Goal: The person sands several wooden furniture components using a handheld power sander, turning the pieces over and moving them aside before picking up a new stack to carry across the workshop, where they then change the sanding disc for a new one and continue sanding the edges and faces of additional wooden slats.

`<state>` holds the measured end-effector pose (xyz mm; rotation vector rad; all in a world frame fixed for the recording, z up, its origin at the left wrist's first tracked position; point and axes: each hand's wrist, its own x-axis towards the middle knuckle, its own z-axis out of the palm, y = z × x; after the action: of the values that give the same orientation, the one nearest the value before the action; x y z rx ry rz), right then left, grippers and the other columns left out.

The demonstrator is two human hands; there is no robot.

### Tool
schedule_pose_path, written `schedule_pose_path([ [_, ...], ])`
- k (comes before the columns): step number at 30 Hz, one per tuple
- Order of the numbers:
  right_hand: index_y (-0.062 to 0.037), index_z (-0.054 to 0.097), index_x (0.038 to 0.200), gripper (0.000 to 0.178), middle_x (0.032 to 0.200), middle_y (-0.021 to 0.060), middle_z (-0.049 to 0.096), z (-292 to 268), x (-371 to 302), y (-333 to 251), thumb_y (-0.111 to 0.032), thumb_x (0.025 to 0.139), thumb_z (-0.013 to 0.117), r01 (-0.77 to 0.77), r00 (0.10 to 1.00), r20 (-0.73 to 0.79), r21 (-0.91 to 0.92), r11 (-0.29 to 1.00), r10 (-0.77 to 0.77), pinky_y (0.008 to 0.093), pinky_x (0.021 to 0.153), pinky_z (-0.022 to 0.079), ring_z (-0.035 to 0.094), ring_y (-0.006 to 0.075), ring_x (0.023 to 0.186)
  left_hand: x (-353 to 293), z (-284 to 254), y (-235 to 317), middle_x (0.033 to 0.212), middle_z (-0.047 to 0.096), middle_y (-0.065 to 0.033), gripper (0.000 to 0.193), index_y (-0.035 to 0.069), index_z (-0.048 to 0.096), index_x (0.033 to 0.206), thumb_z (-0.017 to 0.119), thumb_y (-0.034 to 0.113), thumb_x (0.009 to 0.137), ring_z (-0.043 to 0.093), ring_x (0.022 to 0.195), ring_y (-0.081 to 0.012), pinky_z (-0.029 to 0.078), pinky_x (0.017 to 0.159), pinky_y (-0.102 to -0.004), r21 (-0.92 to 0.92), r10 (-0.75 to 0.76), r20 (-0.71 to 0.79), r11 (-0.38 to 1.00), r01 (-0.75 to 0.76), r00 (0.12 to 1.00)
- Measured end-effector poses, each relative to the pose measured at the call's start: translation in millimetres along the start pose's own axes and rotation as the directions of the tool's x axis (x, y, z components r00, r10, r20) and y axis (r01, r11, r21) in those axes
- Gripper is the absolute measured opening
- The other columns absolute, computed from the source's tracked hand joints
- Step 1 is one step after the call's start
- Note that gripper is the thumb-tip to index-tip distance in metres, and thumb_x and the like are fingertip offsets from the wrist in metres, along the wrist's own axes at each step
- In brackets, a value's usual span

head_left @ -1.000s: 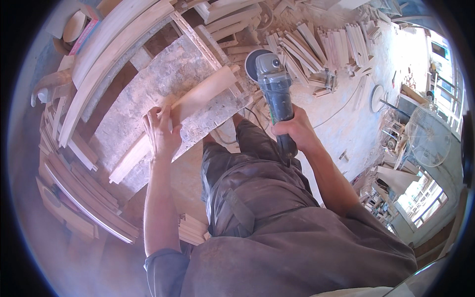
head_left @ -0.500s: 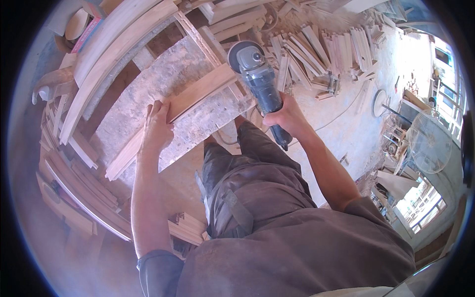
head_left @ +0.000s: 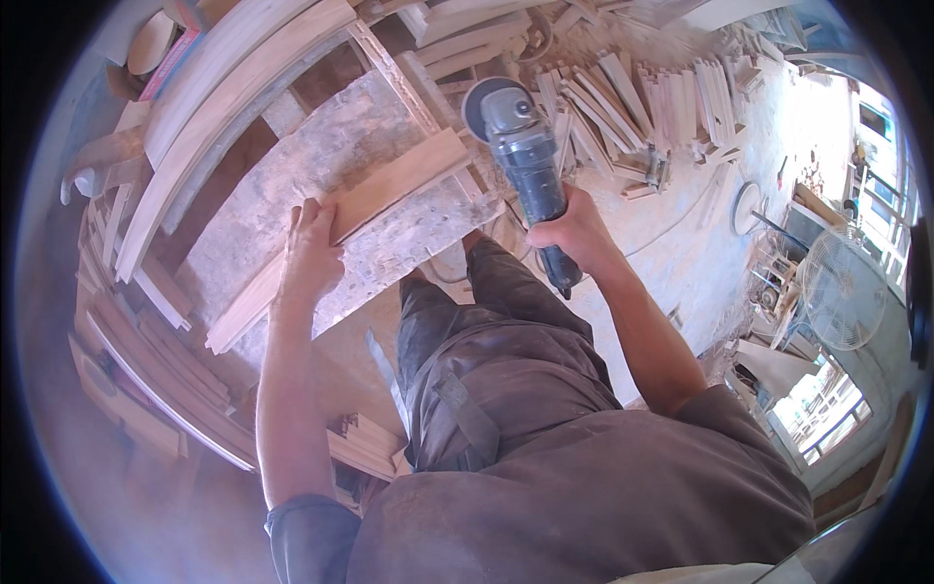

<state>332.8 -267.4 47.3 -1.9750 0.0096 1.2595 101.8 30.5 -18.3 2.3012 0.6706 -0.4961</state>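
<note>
Right now, a long, flat board of pale tan wood (head_left: 399,185) lies slantwise across a grey, dust-covered worktop (head_left: 282,185), its far right end near the worktop's edge. The person's left hand (head_left: 313,248) is clamped over the board's middle – fingers together and bent across the far edge, thumb toward the near side – so that the wood runs out from under the palm both ways. The left forearm reaches up almost straight.

The right hand (head_left: 574,234) is wrapped firmly around the dark grey body of an angle grinder (head_left: 530,170), elbow bent outward. Its round, dark disc (head_left: 474,109) shows just beyond the board's right end; whether the two touch cannot be told.

Farther out, long, curved, pale wooden pieces (head_left: 233,88) lie to the upper left, near a pink-and-blue box (head_left: 173,63) – its contents cannot be made out. Loose wooden strips (head_left: 681,97) crowd the floor at upper right, and a round, pale, wire-caged fan (head_left: 844,292) stands at far right.
</note>
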Motion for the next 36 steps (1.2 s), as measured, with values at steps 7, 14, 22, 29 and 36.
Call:
schedule_pose_path([
  [7,0.002,0.066,0.108,0.044,0.089,0.0084,0.07,-11.5,-14.9,6.4,-0.006,0.066,0.077,-0.042,0.999,-0.022,0.1,0.994,0.044,0.0317,0.075,0.054,0.068,0.0175,0.079,-17.3,49.1,-3.1,0.127,0.059,-0.0174,0.053,0.003,0.058,0.125,0.067,-0.008,0.074,0.056,0.122,-0.0399,0.046,0.104,-0.0522,0.172,0.116,-0.283,0.983,-0.069,0.952],
  [14,0.0007,0.066,0.104,0.04,0.087,0.0049,0.066,-2.0,-41.5,-4.2,-0.005,0.067,0.077,-0.12,0.992,0.051,0.156,0.98,0.114,0.0313,0.073,0.05,0.062,0.015,0.077,-23.5,79.7,4.5,0.131,0.063,-0.015,0.05,0.003,0.058,0.122,0.064,-0.007,0.073,0.059,0.122,-0.0374,0.046,0.106,-0.0512,0.245,0.176,-0.532,0.968,-0.049,0.828],
  [22,-0.0005,0.067,0.1,0.037,0.084,0.0034,0.064,9.5,-49.4,-6.1,-0.008,0.066,0.08,-0.123,0.992,0.038,0.108,0.987,0.12,0.0315,0.072,0.048,0.059,0.0143,0.076,-26.6,82.9,7.6,0.134,0.066,-0.0131,0.054,0.004,0.06,0.125,0.064,-0.01,0.073,0.063,0.124,-0.0365,0.048,0.109,-0.0494,0.272,0.194,-0.579,0.962,-0.037,0.792],
  [29,0.001,0.067,0.104,0.039,0.088,0.0053,0.068,-0.8,-65.3,12.0,-0.004,0.067,0.078,-0.169,0.985,0.041,0.086,0.982,0.166,0.0307,0.075,0.051,0.064,0.015,0.078,-28.1,78.7,7.2,0.136,0.062,-0.014,0.052,0.002,0.059,0.125,0.065,-0.009,0.074,0.058,0.127,-0.0382,0.047,0.107,-0.0507,0.257,0.187,-0.545,0.965,-0.049,0.818],
  [36,0.0013,0.067,0.107,0.043,0.087,0.0053,0.068,-11.8,-65.8,18.9,-0.005,0.067,0.079,-0.14,0.989,-0.03,0.138,0.98,0.145,0.0313,0.073,0.051,0.064,0.0152,0.077,-23.2,54.3,7.5,0.132,0.061,-0.0141,0.061,-0.001,0.061,0.135,0.065,-0.01,0.074,0.054,0.13,-0.0404,0.047,0.108,-0.0472,0.167,0.014,-0.266,0.986,0.031,0.964],
])
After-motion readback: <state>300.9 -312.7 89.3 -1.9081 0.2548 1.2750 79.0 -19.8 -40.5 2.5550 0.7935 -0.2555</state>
